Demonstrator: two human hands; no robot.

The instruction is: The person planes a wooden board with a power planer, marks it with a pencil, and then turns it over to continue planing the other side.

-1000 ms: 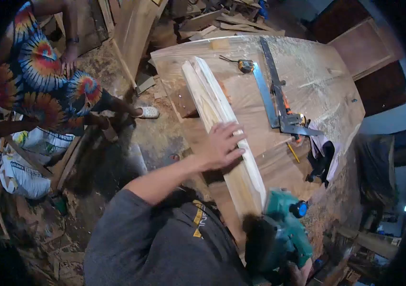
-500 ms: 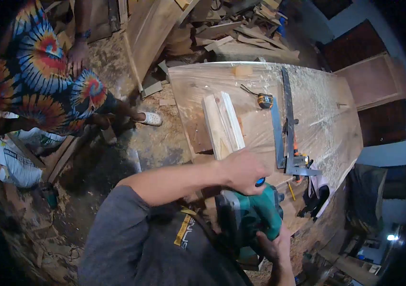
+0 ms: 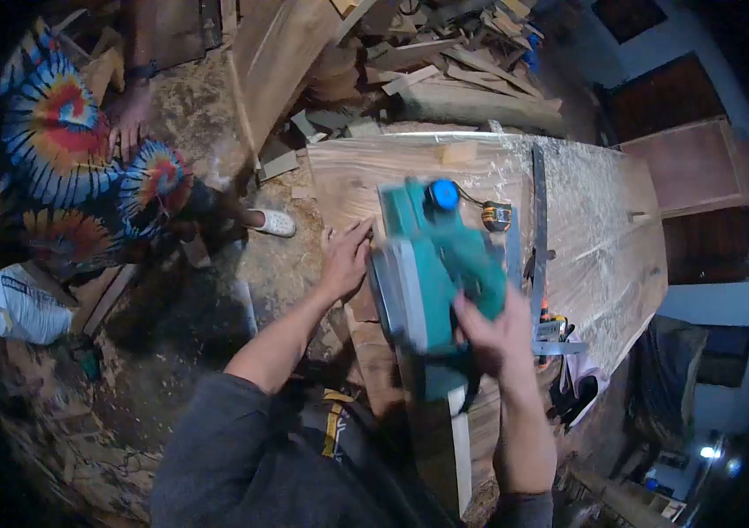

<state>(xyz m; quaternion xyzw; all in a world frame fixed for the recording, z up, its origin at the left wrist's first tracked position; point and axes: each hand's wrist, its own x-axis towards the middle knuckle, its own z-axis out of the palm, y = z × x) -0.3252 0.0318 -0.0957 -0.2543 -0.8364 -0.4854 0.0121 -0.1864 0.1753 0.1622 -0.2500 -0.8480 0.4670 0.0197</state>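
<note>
The right forearm rises steeply from the lower right of the view, and the right hand is closed around the rear handle of the green power planer, its thumb lying on the side of the handle nearer the left arm. The left arm reaches up and inward from the lower left, its elbow bent. The left hand is turned palm down beside the front of the planer, fingers extended, slightly apart and pointing away from the body; whether they press on the wood there cannot be told. The planer, blurred, lies lengthwise over the timber, whose pale edge shows below its rear end, above the wide wooden tabletop. A tape measure and a long dark metal bar lie just beyond the planer, on the right-hand side.
</note>
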